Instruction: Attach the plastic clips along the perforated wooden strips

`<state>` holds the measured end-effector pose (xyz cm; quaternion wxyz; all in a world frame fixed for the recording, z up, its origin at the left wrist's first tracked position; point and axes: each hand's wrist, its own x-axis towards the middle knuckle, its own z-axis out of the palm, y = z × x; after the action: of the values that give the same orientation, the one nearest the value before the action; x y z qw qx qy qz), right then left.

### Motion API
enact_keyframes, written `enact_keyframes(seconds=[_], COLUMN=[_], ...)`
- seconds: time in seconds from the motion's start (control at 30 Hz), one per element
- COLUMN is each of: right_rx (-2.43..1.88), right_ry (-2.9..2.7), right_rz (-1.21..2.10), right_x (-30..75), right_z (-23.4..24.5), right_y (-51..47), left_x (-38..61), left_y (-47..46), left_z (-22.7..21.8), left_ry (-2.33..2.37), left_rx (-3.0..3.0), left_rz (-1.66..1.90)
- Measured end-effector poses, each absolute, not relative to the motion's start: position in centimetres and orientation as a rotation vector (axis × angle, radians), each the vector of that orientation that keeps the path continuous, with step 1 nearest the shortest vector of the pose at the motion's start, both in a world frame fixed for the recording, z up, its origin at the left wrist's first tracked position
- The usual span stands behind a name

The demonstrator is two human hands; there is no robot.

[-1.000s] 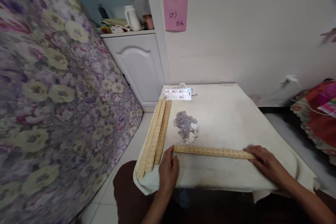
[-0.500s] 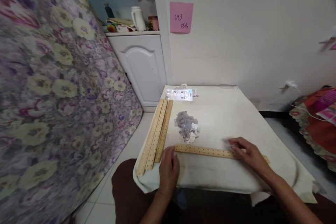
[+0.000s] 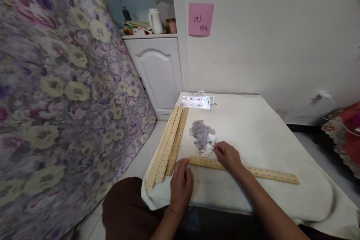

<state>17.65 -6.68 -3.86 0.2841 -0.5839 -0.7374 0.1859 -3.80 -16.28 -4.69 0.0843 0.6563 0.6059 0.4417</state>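
A long wooden strip with a row of holes [image 3: 264, 173] lies across the near part of the cloth-covered table [image 3: 253, 127]. My left hand [image 3: 181, 185] rests with curled fingers on the strip's left end. My right hand [image 3: 228, 155] reaches over the strip to a heap of small clear bags with metal bits [image 3: 203, 137]; its fingertips pinch at the heap's near edge, and what they grip is too small to name.
Three more holed wooden strips [image 3: 168, 143] lie side by side along the table's left edge. A clear blister pack [image 3: 195, 102] sits at the far left corner. A flowered mattress [image 3: 56, 93] leans at the left. A white cabinet [image 3: 156, 71] stands behind, and a pink note [image 3: 200, 19] hangs on the wall.
My right hand left the strip's right end and moved left and forward to the heap of small bags. My left hand stayed on the strip's left end. The view shifted slightly.
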Motion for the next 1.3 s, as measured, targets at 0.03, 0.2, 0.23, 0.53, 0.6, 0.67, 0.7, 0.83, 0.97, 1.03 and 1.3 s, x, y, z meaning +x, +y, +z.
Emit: enact_keyframes(seconds=[0.03, 0.2, 0.23, 0.53, 0.6, 0.67, 0.7, 0.83, 0.97, 1.03, 1.3], right_rx=[-1.554, -1.499, -1.486, -1.190, -1.141, -1.109, -1.096, -1.020, -0.945, -0.931, -0.921], right_ry=[-1.982, -2.028, -2.036, -1.931, -1.893, -1.852, -1.834, -1.811, -1.856, -1.900, -2.001], right_rz=[0.477, 0.389, 0.393, 0.537, 0.575, 0.625, 0.663, 0.876, 0.986, 0.985, 0.984], right_x=[17.6, 17.4, 17.4, 17.7, 17.6, 17.3, 17.1, 15.6, 13.6, 12.7, 11.3], right_z=[-3.8, -3.9, -3.9, -3.6, -3.4, -3.3, -3.2, -3.0, -2.5, -2.2, -2.8], right_y=[-6.7, -6.6, -6.6, -7.2, -7.4, -7.5, -7.5, -7.2, -6.7, -6.4, -5.9], left_x=[-3.8, -3.7, -3.7, -3.6, -3.6, -3.5, -3.5, -3.6, -3.9, -4.0, -3.7], left_y=[-16.3, -16.3, -16.4, -16.3, -16.3, -16.4, -16.4, -16.5, -16.5, -16.6, -16.7], left_z=[-4.7, -4.7, -4.7, -4.7, -4.6, -4.5, -4.4, -4.2, -4.2, -4.2, -3.8], left_ry=[1.809, 1.809, 1.812, 1.825, 1.818, 1.820, 1.822, 1.835, 1.859, 1.858, 1.766], left_rx=[1.956, 1.964, 1.968, 2.016, 2.005, 1.981, 1.961, 1.845, 1.734, 1.699, 1.756], left_rz=[1.315, 1.308, 1.306, 1.296, 1.302, 1.311, 1.316, 1.325, 1.351, 1.363, 1.357])
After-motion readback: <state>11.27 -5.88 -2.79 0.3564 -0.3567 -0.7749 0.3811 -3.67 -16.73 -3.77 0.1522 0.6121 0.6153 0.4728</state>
